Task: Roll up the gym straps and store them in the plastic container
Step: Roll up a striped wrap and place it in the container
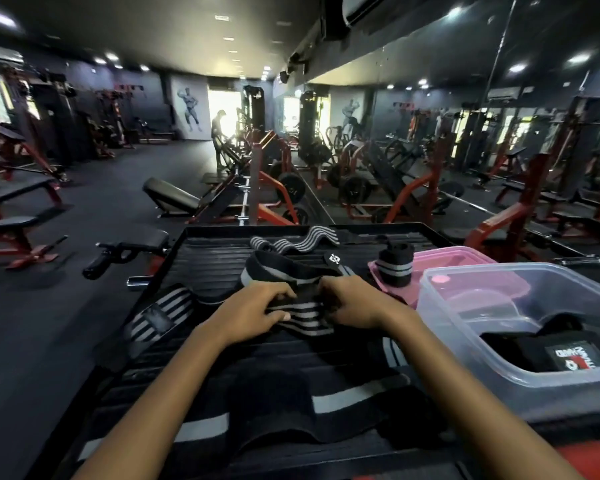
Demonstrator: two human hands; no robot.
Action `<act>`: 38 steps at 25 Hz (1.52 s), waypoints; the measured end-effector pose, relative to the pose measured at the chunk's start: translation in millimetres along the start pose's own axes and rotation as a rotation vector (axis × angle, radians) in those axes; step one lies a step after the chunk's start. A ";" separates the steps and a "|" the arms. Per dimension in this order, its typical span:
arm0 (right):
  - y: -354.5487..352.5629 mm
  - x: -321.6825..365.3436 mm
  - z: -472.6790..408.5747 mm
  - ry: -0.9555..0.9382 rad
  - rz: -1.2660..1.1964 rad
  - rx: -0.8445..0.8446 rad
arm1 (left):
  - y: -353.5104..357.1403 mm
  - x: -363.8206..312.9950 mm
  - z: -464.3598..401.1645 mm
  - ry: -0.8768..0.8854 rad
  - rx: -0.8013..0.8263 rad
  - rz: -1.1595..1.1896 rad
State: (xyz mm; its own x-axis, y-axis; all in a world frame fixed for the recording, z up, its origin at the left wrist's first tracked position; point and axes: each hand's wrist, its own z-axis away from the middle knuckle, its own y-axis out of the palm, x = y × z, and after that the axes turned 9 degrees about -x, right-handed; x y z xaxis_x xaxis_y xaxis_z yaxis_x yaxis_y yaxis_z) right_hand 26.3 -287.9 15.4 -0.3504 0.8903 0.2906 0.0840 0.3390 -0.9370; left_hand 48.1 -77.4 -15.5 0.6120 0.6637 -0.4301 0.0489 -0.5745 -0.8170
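Head view: a black ribbed worktop [201,258] carries loose gym straps. At its right stands the clear plastic container [520,372] with one rolled strap [565,355] inside, a pink lid [465,271] behind it. Mid-worktop, the left hand [257,311] and right hand [352,304] both pinch a black-and-grey striped strap [300,315], fingers curled into its fabric.

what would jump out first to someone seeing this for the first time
Both hands, left hand and right hand, grip a black-and-grey striped strap at the centre. To the right sits a clear plastic container holding a black strap, with a rolled strap standing on the pink lid behind it.
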 end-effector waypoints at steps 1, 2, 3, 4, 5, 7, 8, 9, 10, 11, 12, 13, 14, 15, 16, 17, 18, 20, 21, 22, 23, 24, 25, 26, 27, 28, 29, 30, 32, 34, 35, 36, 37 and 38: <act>7.8 -2.6 -0.4 0.010 -0.034 -0.003 | -0.8 3.0 3.4 -0.001 -0.032 0.034; 13.8 -5.1 0.0 0.017 -0.062 -0.019 | -0.9 4.7 5.6 0.002 -0.048 0.055; 18.0 -7.5 1.2 0.029 -0.090 -0.036 | -0.7 5.0 6.5 0.009 -0.055 0.063; 20.5 -9.3 3.3 0.054 -0.112 -0.050 | 0.4 5.0 6.9 0.011 -0.055 0.061; 22.7 -9.9 6.0 0.083 -0.125 -0.065 | 1.2 5.0 7.4 0.017 -0.059 0.049; 25.8 -10.8 11.2 0.092 -0.049 -0.205 | 3.7 4.7 8.0 0.008 -0.099 -0.042; 25.9 -11.3 13.4 0.090 0.026 -0.319 | 4.3 4.9 8.3 -0.005 -0.131 -0.107; 23.4 -11.5 16.0 0.115 0.112 -0.420 | 4.1 5.9 8.6 -0.018 -0.164 -0.160; 19.0 -12.5 18.0 0.188 0.221 -0.452 | 3.6 7.2 8.5 -0.030 -0.193 -0.198; 14.5 -13.4 19.7 0.294 0.332 -0.400 | 3.4 8.3 8.5 -0.040 -0.217 -0.229; 12.3 -14.4 21.8 0.413 0.391 -0.300 | 3.8 9.5 8.1 -0.046 -0.233 -0.262; 12.4 -15.4 24.1 0.509 0.395 -0.209 | 4.1 10.3 7.2 -0.051 -0.247 -0.291; 14.7 -16.2 25.5 0.550 0.381 -0.171 | 5.5 11.2 5.8 -0.057 -0.257 -0.304; 17.9 -15.4 26.4 0.536 0.381 -0.182 | 6.4 13.0 3.9 -0.062 -0.266 -0.304; 21.6 -15.0 26.7 0.498 0.401 -0.215 | 7.0 15.2 1.6 -0.067 -0.265 -0.306; 23.9 -14.2 26.6 0.464 0.428 -0.241 | 6.4 17.1 -0.7 -0.074 -0.256 -0.321; 26.2 -15.7 26.0 0.440 0.450 -0.268 | 5.4 18.8 -3.2 -0.085 -0.242 -0.341; 28.9 -18.8 24.1 0.383 0.457 -0.362 | 4.0 23.1 -5.4 -0.104 -0.244 -0.360; 29.5 -19.1 22.7 0.336 0.434 -0.452 | 3.8 24.9 -5.1 -0.121 -0.257 -0.367; 30.0 -17.8 20.8 0.299 0.407 -0.519 | 2.4 25.9 -4.1 -0.149 -0.267 -0.386; 31.1 -14.0 18.3 0.262 0.391 -0.556 | 0.4 27.6 -4.1 -0.183 -0.272 -0.414; 32.1 -7.8 15.5 0.223 0.394 -0.568 | -2.3 30.0 -5.1 -0.217 -0.278 -0.445; 34.9 -1.2 11.2 0.176 0.387 -0.581 | -5.7 32.7 -5.7 -0.250 -0.288 -0.477; 39.0 6.7 6.4 0.120 0.377 -0.593 | -8.9 35.9 -5.1 -0.281 -0.296 -0.503; 44.0 14.4 1.8 0.045 0.366 -0.600 | -11.6 38.2 -3.6 -0.316 -0.298 -0.520; 48.6 21.0 -2.3 -0.020 0.341 -0.580 | -14.1 38.8 -1.6 -0.353 -0.292 -0.540; 52.6 25.3 -5.6 -0.064 0.312 -0.560 | -15.5 38.9 0.8 -0.382 -0.284 -0.577; 54.7 27.3 -6.9 -0.047 0.265 -0.509 | -15.2 39.3 2.9 -0.383 -0.296 -0.636; 49.8 21.1 -4.9 0.157 0.202 -0.333 | -11.1 36.4 4.6 -0.234 -0.408 -0.688; 40.1 5.1 -2.1 0.378 0.080 -0.176 | -2.5 25.7 1.9 0.060 -0.532 -0.613; 35.8 -3.1 -0.4 0.425 -0.028 -0.165 | 4.1 17.4 -0.1 0.180 -0.528 -0.564; 31.9 -11.0 1.4 0.441 -0.133 -0.204 | 11.9 7.9 -1.9 0.254 -0.474 -0.534; 27.8 -16.1 3.8 0.456 -0.215 -0.281 | 19.4 -1.6 -3.6 0.280 -0.376 -0.524; 23.5 -19.0 6.7 0.476 -0.269 -0.380 | 27.0 -8.0 -5.5 0.272 -0.247 -0.537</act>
State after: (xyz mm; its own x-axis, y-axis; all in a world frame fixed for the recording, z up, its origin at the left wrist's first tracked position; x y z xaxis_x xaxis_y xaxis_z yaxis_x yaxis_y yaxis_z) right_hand 28.6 -298.9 -13.4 0.0377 0.7674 0.6401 0.4048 0.5739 -0.7119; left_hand 48.8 -100.9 -32.0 0.6286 0.7626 0.1527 0.5637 -0.3115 -0.7650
